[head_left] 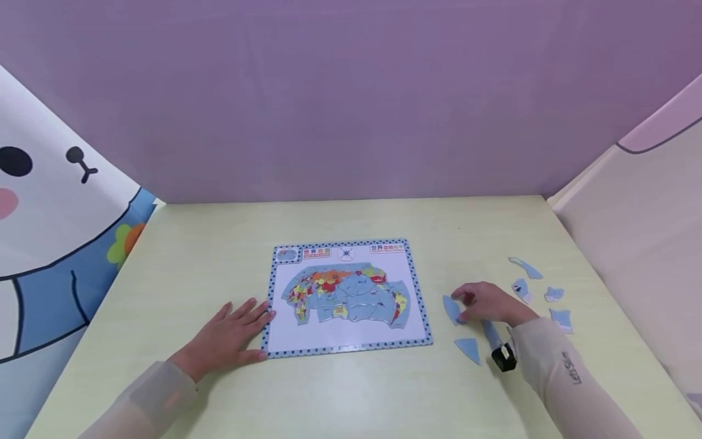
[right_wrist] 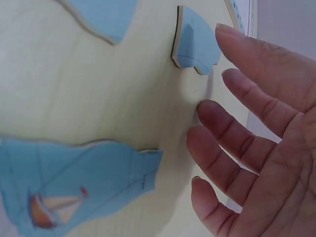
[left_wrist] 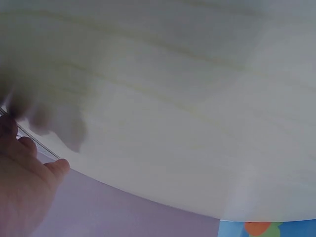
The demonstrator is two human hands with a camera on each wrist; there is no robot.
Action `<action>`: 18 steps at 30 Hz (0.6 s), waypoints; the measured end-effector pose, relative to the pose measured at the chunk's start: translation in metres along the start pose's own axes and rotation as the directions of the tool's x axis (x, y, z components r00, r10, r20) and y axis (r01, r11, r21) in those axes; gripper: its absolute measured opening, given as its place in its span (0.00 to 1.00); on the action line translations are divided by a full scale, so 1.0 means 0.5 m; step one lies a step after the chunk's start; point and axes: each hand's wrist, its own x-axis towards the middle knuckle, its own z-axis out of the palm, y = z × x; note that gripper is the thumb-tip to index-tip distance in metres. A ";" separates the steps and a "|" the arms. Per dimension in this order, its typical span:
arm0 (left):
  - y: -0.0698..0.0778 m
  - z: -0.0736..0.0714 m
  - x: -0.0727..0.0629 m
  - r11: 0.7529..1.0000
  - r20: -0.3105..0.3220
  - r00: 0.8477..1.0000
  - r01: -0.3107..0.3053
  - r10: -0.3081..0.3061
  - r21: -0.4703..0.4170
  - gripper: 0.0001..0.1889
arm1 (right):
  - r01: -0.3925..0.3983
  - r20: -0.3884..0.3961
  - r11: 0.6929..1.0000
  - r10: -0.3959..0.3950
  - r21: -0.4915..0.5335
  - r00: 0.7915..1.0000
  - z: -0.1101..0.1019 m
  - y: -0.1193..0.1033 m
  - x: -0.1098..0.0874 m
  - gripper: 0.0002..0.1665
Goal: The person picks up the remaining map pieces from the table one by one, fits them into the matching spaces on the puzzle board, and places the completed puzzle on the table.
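A world map jigsaw puzzle [head_left: 345, 335] lies in its white tray board with a dotted blue border, partly filled with joined pieces. My left hand [head_left: 230, 338] lies spread beside it, fingertips on the board's left edge; the left wrist view shows only part of that hand [left_wrist: 24, 182]. To the board's right, my right hand [head_left: 485, 302] is over a blue puzzle piece [head_left: 451, 310]. In the right wrist view the fingers of this hand [right_wrist: 276, 148] are spread and slightly bent. Thumb and index finger are close to the blue piece [right_wrist: 195, 42], which lies flat; contact is unclear.
Another blue piece [head_left: 468, 350] lies nearer the front, and one more [head_left: 491, 334] shows partly behind the black wrist camera [head_left: 503, 358]. Further right lie several loose pieces [head_left: 554, 294]. A piece with a sailboat [right_wrist: 89, 182] appears in the right wrist view.
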 end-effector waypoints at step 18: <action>-0.001 0.000 0.002 1.000 -0.011 1.000 -0.009 0.009 0.015 0.44 | -0.129 -0.044 0.990 0.127 -0.056 0.991 0.023 -0.021 0.006 0.32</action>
